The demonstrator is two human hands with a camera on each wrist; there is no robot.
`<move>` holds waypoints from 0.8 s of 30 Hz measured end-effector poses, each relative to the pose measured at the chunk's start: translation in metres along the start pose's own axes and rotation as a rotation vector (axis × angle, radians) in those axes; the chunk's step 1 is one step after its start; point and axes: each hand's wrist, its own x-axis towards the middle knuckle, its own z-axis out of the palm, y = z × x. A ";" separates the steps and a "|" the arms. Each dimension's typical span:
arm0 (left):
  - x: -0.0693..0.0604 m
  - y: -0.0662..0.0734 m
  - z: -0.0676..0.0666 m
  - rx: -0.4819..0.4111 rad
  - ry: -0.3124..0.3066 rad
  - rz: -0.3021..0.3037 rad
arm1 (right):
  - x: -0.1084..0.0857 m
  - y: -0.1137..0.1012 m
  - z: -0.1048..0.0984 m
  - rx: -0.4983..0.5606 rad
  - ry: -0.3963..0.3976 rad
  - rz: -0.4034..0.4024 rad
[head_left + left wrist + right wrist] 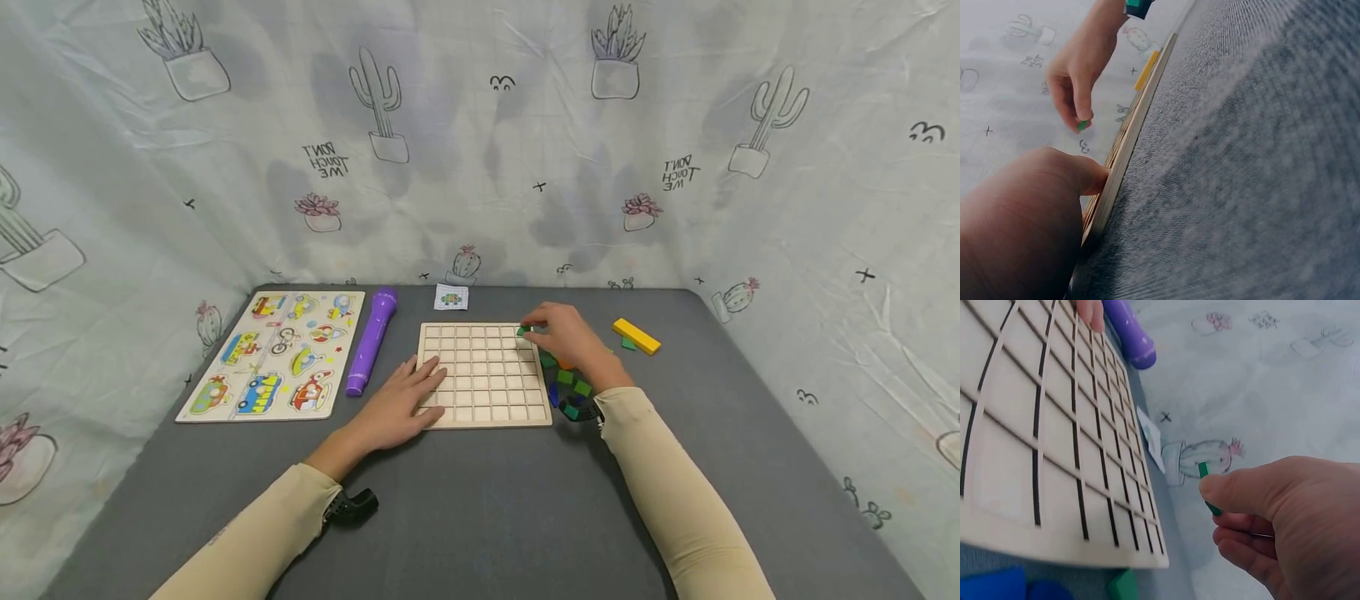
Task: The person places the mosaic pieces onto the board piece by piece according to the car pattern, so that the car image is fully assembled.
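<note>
A light wooden board (483, 377) with a grid of square cells lies flat on the table. On its left edge rests my left hand (405, 400), fingers spread and straight, the thumb touching the near left corner. Above the board's far right corner, my right hand (566, 337) pinches a small green tile (1204, 472) between thumb and fingers. In the right wrist view the tile is held apart from the board, edge-on. Several green tiles (582, 388), blue pieces (994, 584) and an orange piece (566, 364) lie right of the board, partly hidden by the right hand and wrist.
A small card (452, 297) with a coloured pattern lies behind the board. To the left are a purple microphone-shaped stick (371, 342) and a picture puzzle board (273, 354). A yellow bar (636, 336) lies at the right, partly over a green piece (628, 343).
</note>
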 end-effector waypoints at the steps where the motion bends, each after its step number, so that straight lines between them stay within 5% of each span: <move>1: 0.000 0.000 0.000 0.003 0.001 -0.002 | 0.000 -0.002 0.000 0.002 0.001 -0.004; 24: 0.001 0.000 -0.001 -0.017 -0.028 -0.039 | 0.036 -0.050 0.025 -0.002 -0.078 -0.106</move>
